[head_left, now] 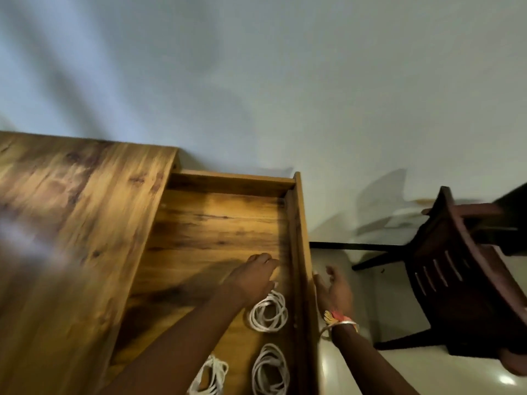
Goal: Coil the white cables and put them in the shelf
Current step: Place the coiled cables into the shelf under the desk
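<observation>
Three white cable coils (268,310) (269,369) (209,379), one chair (467,280)

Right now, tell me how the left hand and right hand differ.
The left hand is over the shelf floor, back up, by the far coil; the right hand is outside the shelf's right wall, palm showing. The right hand's wrist wears a band; the left hand's wrist is bare. Both have relaxed fingers and grip nothing.

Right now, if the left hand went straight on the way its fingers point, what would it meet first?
Probably the shelf's right side wall: the left hand points forward and right over bare shelf board, past the nearest cable coil. Depth is unclear in this blurred view.
</observation>
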